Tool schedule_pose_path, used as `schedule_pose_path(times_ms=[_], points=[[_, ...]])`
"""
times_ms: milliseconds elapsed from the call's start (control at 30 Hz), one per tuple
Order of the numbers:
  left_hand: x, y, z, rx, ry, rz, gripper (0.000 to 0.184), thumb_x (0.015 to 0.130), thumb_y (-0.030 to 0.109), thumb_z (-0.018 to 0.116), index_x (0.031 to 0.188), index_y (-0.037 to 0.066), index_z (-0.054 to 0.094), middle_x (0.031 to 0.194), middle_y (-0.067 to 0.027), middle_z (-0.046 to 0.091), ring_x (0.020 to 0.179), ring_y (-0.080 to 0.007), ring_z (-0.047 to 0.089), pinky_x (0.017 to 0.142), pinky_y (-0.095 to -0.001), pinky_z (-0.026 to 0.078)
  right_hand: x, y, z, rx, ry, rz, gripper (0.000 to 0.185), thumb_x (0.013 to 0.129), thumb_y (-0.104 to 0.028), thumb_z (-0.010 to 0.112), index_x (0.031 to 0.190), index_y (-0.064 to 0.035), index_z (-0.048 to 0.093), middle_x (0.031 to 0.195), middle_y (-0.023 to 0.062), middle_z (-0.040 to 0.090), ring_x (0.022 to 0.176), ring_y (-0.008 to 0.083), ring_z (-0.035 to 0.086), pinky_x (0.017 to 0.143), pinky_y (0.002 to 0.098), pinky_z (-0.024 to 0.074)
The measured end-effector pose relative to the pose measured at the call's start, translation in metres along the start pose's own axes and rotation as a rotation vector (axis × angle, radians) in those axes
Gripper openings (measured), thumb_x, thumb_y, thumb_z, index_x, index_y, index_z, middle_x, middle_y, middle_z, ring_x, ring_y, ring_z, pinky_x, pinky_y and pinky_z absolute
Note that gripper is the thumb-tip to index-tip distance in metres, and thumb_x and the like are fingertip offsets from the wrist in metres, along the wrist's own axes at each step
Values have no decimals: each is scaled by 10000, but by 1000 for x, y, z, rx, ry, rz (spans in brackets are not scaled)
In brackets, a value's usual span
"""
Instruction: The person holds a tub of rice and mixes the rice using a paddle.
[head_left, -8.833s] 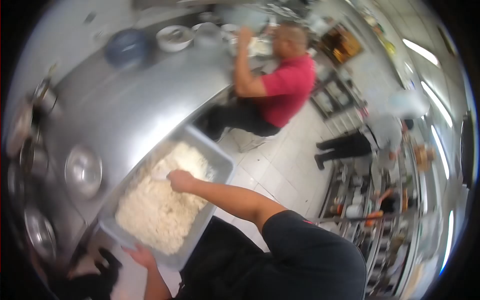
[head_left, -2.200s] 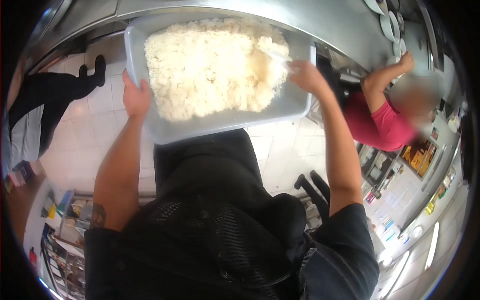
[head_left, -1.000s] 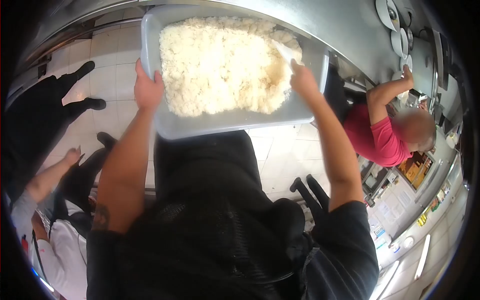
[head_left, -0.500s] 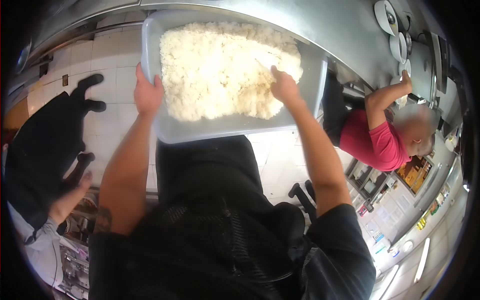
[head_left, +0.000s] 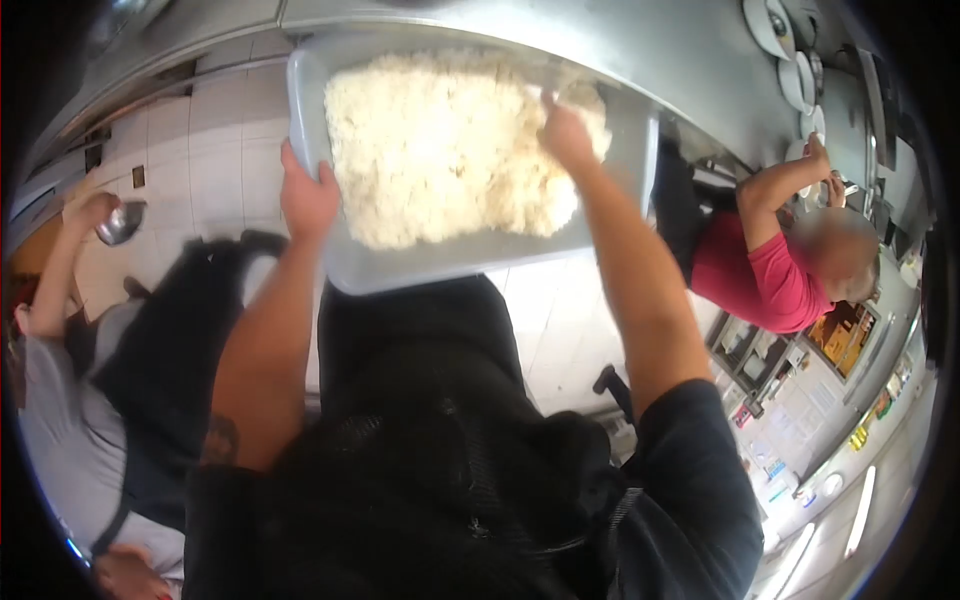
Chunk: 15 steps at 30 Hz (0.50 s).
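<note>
A translucent plastic tub holds a wide, thick layer of cooked white rice. My left hand grips the tub's left wall, with the thumb over the inner side. Over the right part of the rice, my right hand is closed, its fingers pointing away from me. A pale utensil shows just past those fingers; most of it is hidden or blends into the rice. Darker, rougher rice lies below that hand, and the tub's right end shows bare bottom.
A steel counter runs behind the tub, with white bowls at its right. A co-worker in a red shirt stands right. Close on the left, another person in a dark apron holds a metal bowl. Below is tiled floor.
My right hand has moved up, away from me, across the rice. My left hand keeps its grip on the tub. The person at left has come nearer, and a metal bowl now shows in their hand.
</note>
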<state>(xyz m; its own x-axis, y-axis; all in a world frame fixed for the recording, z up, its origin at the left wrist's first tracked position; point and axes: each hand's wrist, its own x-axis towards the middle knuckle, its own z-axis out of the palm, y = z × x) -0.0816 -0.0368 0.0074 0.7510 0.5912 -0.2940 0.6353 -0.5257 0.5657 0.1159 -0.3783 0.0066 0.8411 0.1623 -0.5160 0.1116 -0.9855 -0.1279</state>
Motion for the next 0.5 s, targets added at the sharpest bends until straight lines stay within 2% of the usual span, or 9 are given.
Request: schedule_pose_path(times_ms=[33, 67, 100, 200, 267, 333, 400, 433, 500], points=[[9, -1, 0, -19, 30, 9, 712, 922, 205, 613, 1525, 58, 265, 1185, -287, 657, 1053, -471, 647, 915, -514, 513, -20, -6, 6, 2, 40, -3, 689, 889, -78, 505, 1557, -141, 348, 1144, 258, 677, 1067, 413, 661, 911, 480, 546], [12, 0, -4, -24, 48, 15, 712, 922, 205, 613, 1525, 58, 265, 1185, -287, 657, 1053, -471, 647, 915, -514, 513, -43, -26, -2, 66, -32, 93, 727, 874, -52, 523, 1569, -131, 324, 1119, 254, 679, 1048, 409, 665, 914, 476, 547], [9, 1, -7, -22, 12, -7, 718, 921, 200, 612, 1531, 66, 257, 1186, -286, 657, 1056, -471, 646, 921, -512, 512, -60, -32, -6, 71, -106, 86, 772, 845, -24, 540, 1575, -123, 309, 1137, 266, 674, 1077, 407, 657, 928, 476, 543], [9, 8, -7, -52, -11, -4, 723, 922, 192, 608, 1539, 81, 248, 1184, -285, 657, 1062, -469, 644, 928, -508, 510, -99, -17, -22, 98, -155, -43, 761, 794, -7, 531, 1535, -129, 406, 1269, 259, 633, 1186, 407, 610, 1036, 460, 487], [10, 8, -6, -69, 6, -8, 723, 923, 188, 606, 1542, 89, 246, 1181, -284, 658, 1065, -468, 643, 929, -506, 510, -104, 3, -62, 32, -164, -132, 735, 777, 5, 521, 1494, -153, 483, 1283, 254, 628, 1222, 405, 591, 1086, 439, 452], [11, 2, -6, -60, 1, -9, 720, 924, 182, 605, 1542, 106, 244, 1186, -277, 658, 1068, -470, 640, 930, -508, 510, -85, -9, -107, 24, -225, -67, 718, 794, 13, 482, 1486, -176, 499, 1337, 217, 613, 1285, 379, 555, 1125, 416, 420], [8, 5, -9, -69, -5, -21, 725, 923, 184, 607, 1544, 110, 239, 1194, -274, 657, 1069, -472, 640, 934, -511, 509, -53, -32, -126, -41, -155, -34, 719, 808, 9, 484, 1498, -194, 487, 1413, 180, 574, 1322, 379, 531, 1129, 427, 426], [9, 8, -12, -80, -18, -12, 731, 922, 186, 609, 1545, 113, 234, 1203, -271, 655, 1069, -474, 639, 937, -515, 509, -27, -38, -118, -38, -158, -48, 719, 808, 9, 484, 1498, -194, 487, 1413, 180, 574, 1322, 379, 531, 1129, 427, 426], [11, 6, -11, -52, -26, -27, 752, 919, 195, 614, 1555, 120, 220, 1216, -274, 649, 1080, -474, 636, 949, -516, 505, 24, -46, -69, -237, -179, -94, 751, 823, -11, 517, 1539, -216, 423, 1488, 167, 512, 1367, 381, 492, 1128, 497, 425]])
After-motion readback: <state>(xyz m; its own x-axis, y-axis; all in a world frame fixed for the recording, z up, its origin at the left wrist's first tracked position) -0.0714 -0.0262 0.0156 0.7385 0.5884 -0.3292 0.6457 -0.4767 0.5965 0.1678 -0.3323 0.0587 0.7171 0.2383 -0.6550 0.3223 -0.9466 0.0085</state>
